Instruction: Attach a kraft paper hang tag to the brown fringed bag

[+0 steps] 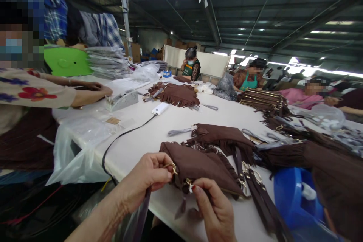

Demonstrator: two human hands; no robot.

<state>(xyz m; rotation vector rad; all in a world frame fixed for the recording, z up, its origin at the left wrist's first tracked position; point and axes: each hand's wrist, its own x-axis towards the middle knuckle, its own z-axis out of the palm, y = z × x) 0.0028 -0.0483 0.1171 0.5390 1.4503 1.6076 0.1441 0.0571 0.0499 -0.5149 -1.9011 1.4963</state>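
Observation:
A dark brown fringed bag (201,160) lies on the table's near edge, right in front of me. My left hand (155,170) is closed in a pinch on a gold metal clasp (172,167) at the bag's near left corner. From beneath that hand hangs a dark strap (144,208). At the bag's near edge, my right hand (213,207) has its thumb and forefinger pressed together beside gold hardware (188,182). A small white piece shows at those fingertips, too small to name. Below it dangles a brown tassel-like strip (181,208).
Another fringed bag (221,134) lies just behind. Brown straps with gold rings (256,185) and a blue container (295,193) are to the right. A white power bank (160,108) trails a black cable (121,134). Co-workers sit around the table; one person's floral sleeve (36,90) is at left.

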